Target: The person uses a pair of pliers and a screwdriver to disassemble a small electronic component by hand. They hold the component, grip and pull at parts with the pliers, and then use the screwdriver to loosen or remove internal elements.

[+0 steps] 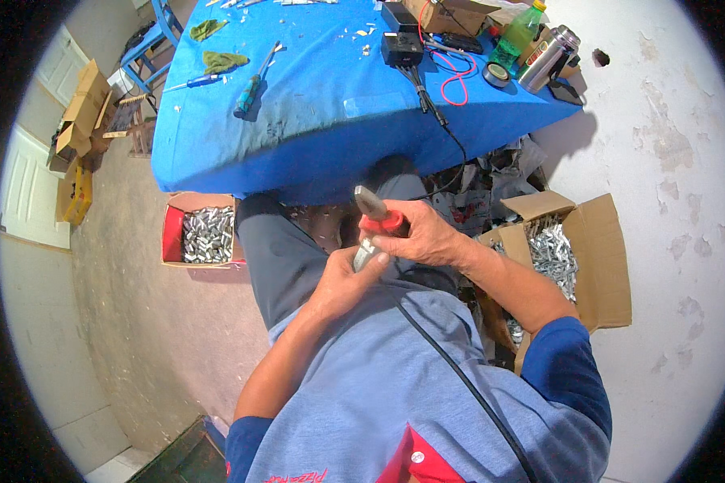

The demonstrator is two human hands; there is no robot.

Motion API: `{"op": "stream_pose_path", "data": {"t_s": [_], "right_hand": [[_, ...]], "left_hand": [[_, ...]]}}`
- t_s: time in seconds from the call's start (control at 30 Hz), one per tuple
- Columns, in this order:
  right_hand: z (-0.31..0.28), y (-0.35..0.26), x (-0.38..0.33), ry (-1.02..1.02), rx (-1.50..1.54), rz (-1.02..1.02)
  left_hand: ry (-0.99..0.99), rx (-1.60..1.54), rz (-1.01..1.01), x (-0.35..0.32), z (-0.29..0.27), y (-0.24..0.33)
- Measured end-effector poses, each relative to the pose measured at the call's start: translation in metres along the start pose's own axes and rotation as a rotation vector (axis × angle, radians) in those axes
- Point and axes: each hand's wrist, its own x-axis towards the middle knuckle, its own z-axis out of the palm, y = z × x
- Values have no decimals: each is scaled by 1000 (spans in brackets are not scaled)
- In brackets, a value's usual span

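My right hand (417,233) is wrapped round a pair of pliers (370,203) with red handles, its grey jaws pointing up and away from me. Just below, the fingers of my left hand (348,282) pinch a small silvery metal piece (366,254). Both hands meet in front of my lap, and the metal piece lies close against the pliers' handles. My fingers hide part of the handles and the lower end of the piece.
A blue-covered table (282,137) stands ahead, bearing a screwdriver (254,87), green cloths (224,62), a black adapter (402,49), a green bottle (517,39) and a steel flask (549,58). Boxes of metal parts sit left (171,233) and right (604,258). A black cable (459,370) crosses my shirt.
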Motion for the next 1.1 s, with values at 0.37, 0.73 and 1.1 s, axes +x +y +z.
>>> {"op": "stream_pose_path", "data": {"t_s": [0.37, 0.73, 1.1], "right_hand": [[4, 6, -4, 33, 91, 18], [9, 3, -4, 89, 31, -21], [14, 8, 0, 204, 107, 120]], "left_hand": [[2, -34, -17, 0, 0, -2], [-10, -45, -5, 2, 2, -3], [17, -6, -160, 0, 1, 3]]}}
